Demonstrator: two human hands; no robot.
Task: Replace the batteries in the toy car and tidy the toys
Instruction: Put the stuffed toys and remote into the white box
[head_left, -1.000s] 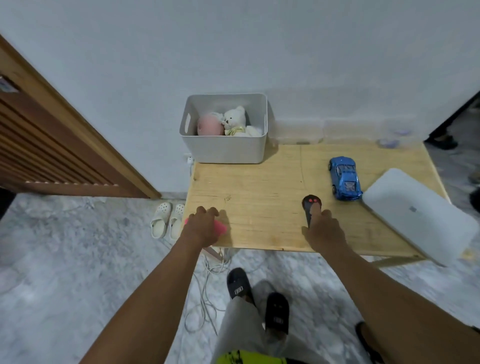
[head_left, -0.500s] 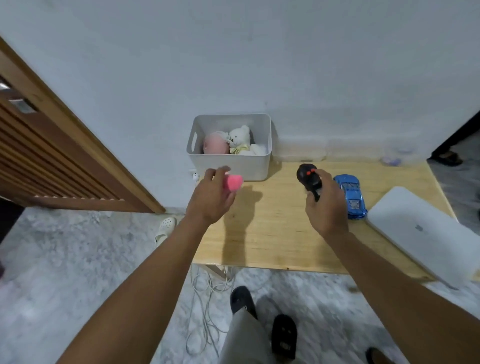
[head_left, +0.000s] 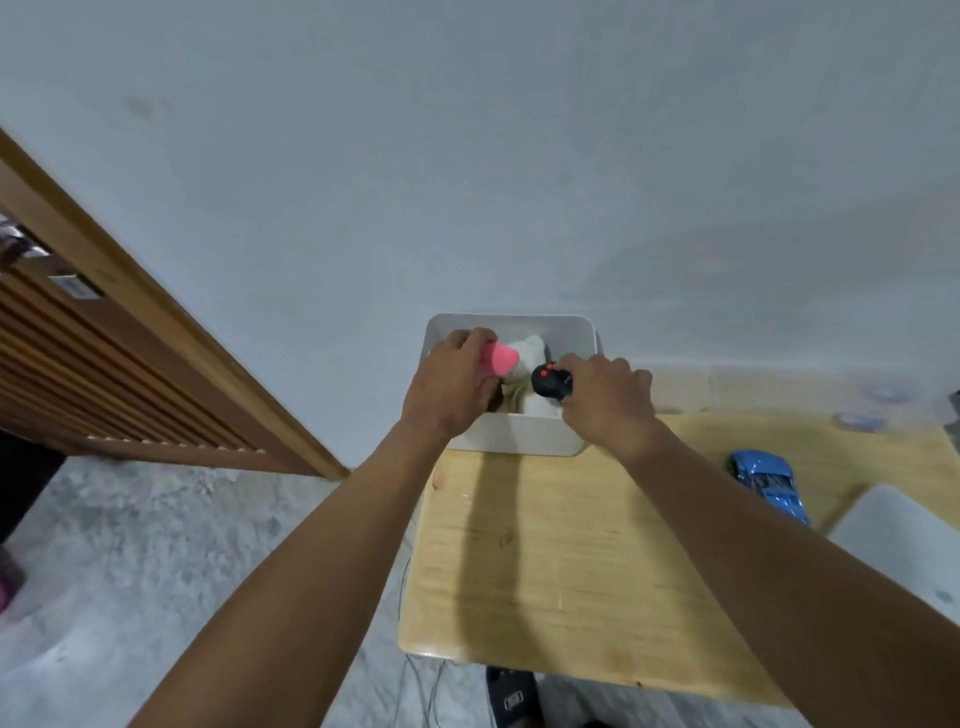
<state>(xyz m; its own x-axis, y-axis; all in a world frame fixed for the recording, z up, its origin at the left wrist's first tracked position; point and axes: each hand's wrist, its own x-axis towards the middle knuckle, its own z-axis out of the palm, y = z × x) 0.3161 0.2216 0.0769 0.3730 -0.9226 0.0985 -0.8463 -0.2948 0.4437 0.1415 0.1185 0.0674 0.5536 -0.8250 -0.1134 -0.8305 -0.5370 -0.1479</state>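
Note:
Both my hands reach over the white storage bin (head_left: 519, 439) at the back left of the wooden table (head_left: 561, 561). My left hand (head_left: 449, 387) holds a small pink toy (head_left: 498, 359) above the bin's left half. My right hand (head_left: 605, 402) grips a black remote control with red buttons (head_left: 551, 383) over the bin's right half. A white teddy bear (head_left: 527, 351) lies inside the bin, partly hidden by my hands. The blue toy car (head_left: 769, 483) sits on the table to the right, away from both hands.
A closed grey laptop (head_left: 904, 551) lies at the table's right edge, next to the car. The wall stands right behind the bin. A slatted wooden door (head_left: 104, 374) is on the left. Cables (head_left: 421, 686) and a black slipper (head_left: 511, 699) are on the marble floor below the table.
Both hands lifted their items off the table's front edge and carried them back over the bin. The view has shifted closer and to the left.

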